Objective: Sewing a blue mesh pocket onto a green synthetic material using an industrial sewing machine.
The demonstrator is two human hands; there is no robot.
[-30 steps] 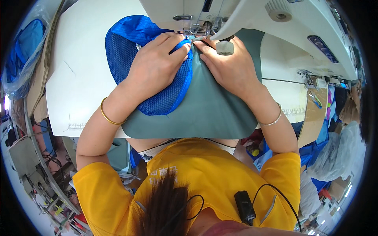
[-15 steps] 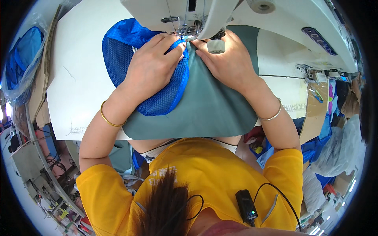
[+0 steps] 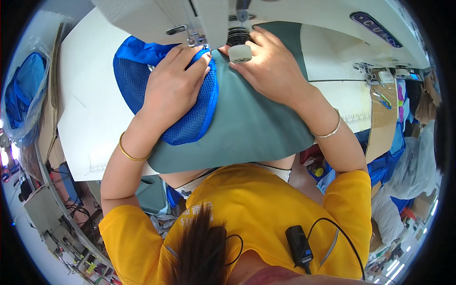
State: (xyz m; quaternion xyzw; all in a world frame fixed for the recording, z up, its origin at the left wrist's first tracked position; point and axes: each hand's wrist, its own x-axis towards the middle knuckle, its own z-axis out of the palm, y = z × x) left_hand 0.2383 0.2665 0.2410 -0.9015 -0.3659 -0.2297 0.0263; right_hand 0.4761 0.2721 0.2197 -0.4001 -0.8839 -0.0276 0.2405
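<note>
A blue mesh piece [image 3: 130,83] with bright blue edging lies over a grey-green fabric sheet [image 3: 247,133] under the head of a white sewing machine [image 3: 137,14]. My left hand [image 3: 173,90] grips the blue piece with bent fingers, its tips at the edging beside the presser foot [image 3: 202,44]. My right hand [image 3: 273,71] rests open on the green sheet, fingers stretched upward, some partly hidden behind a white round knob [image 3: 240,53]. The exact point under the needle is too small to make out.
The white tabletop [image 3: 85,109] surrounds the work. At left are bagged blue fabric [image 3: 26,90] and cardboard. At right hang a cardboard panel [image 3: 380,137], plastic bags [image 3: 403,175] and blue cloth. My yellow-shirted body is below the table's front edge.
The viewpoint has shifted, so the machine head, hands and fabric appear further left, with the machine covering more at the top. Both hands remain at much the same places on the fabric.
</note>
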